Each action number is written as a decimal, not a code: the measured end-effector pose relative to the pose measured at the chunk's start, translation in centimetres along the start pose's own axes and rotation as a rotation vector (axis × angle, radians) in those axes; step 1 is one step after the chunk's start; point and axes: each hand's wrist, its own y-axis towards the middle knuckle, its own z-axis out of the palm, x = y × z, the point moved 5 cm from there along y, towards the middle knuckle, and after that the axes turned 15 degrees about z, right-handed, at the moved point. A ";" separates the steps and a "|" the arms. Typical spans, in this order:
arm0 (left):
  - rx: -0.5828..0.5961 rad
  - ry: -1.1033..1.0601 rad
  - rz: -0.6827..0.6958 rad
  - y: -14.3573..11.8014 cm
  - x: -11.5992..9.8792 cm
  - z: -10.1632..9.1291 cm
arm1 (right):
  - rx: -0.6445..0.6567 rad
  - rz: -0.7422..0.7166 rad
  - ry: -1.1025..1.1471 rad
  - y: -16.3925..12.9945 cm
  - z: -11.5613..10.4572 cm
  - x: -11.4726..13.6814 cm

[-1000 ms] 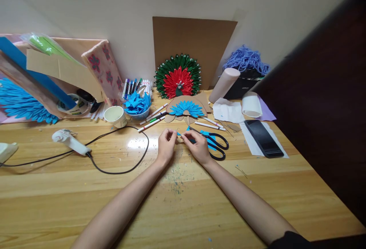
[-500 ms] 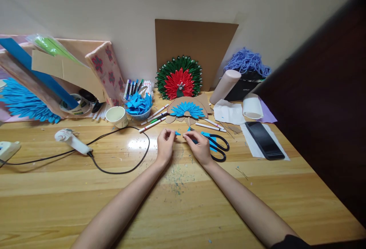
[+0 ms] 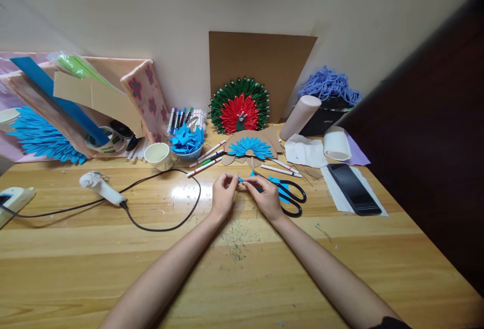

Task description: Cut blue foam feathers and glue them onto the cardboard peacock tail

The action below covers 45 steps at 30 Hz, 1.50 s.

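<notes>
Over the middle of the table, my left hand (image 3: 224,195) pinches a small blue piece (image 3: 241,180), which looks like folded ribbon or paper. The fingertips of my right hand (image 3: 265,197) are closed on the same piece from the other side. Black-handled scissors (image 3: 298,192) lie at my right hand, over a blue scrap (image 3: 284,199); their blades are partly hidden by the hand. Just beyond both hands, a cardboard fan shape (image 3: 231,141) carries a half-ring of blue petals (image 3: 250,146). A bowl of blue petals (image 3: 186,140) stands behind my left hand.
A white hot glue gun (image 3: 101,188) with a looping black cord lies at left. Near the bowl are a paper cup (image 3: 158,155) and several markers (image 3: 206,166). A red and green peacock craft (image 3: 239,106) leans on cardboard (image 3: 260,62). A phone (image 3: 353,189) lies at right.
My hands have come together, and the right fingertips now meet the blue piece that the left hand held. The whole view has shifted slightly.
</notes>
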 end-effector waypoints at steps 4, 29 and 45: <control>0.007 0.021 -0.002 0.0 -0.1 0.0 | -0.019 -0.005 -0.002 -0.1 -0.1 0.1; 0.180 0.055 -0.084 -0.3 -1.2 2.9 | -0.610 0.524 -0.606 -1.3 -26.2 -11.8; 0.331 0.040 0.006 -2.1 -0.5 10.8 | -0.609 0.515 -0.654 -1.0 -26.2 -12.5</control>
